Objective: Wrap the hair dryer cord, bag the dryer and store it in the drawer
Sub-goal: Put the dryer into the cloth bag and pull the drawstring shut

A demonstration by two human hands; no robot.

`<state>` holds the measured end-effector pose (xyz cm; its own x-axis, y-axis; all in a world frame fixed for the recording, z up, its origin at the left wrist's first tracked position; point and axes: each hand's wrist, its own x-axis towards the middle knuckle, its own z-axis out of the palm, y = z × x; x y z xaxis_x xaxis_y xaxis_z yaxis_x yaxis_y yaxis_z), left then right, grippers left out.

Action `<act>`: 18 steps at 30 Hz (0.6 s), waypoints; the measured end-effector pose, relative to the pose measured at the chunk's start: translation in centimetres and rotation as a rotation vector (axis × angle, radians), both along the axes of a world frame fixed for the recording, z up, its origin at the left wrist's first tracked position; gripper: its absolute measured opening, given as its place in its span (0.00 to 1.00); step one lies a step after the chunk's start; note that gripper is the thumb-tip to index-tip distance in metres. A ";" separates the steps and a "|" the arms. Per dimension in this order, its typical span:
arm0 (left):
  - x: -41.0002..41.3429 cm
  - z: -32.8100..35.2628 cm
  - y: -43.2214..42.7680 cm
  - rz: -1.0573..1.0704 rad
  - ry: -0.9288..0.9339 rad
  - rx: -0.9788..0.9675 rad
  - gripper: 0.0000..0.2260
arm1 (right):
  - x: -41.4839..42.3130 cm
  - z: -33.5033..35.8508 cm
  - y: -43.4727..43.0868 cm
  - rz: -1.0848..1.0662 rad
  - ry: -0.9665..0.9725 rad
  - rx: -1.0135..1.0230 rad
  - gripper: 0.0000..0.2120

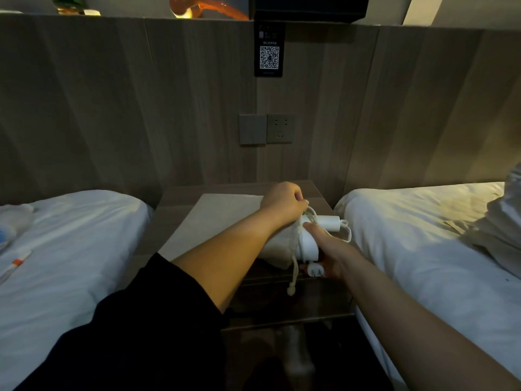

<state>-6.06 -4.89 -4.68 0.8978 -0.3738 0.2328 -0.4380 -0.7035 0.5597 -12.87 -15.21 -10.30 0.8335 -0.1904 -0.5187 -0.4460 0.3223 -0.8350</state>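
A white hair dryer lies partly inside the mouth of a cream drawstring bag on the wooden nightstand. Its handle and a loop of white cord stick out to the right. My left hand pinches the bag's upper rim at the dryer. My right hand grips the dryer body from the near side, with the white plug under its fingers. A drawstring with a knotted end hangs over the nightstand's front edge.
White beds flank the nightstand, one on the left and one on the right. A switch and wall socket sit on the wood headboard panel above. A QR-code sign hangs higher up. The nightstand's front is dark below.
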 end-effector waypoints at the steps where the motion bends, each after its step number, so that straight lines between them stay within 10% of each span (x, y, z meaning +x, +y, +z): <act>1: 0.0 -0.2 0.1 -0.018 -0.014 0.027 0.06 | -0.1 0.1 0.0 0.001 0.004 0.003 0.27; 18: -5.0 -2.4 5.7 0.091 -0.035 0.243 0.16 | 0.0 2.7 2.1 -0.086 0.059 0.043 0.20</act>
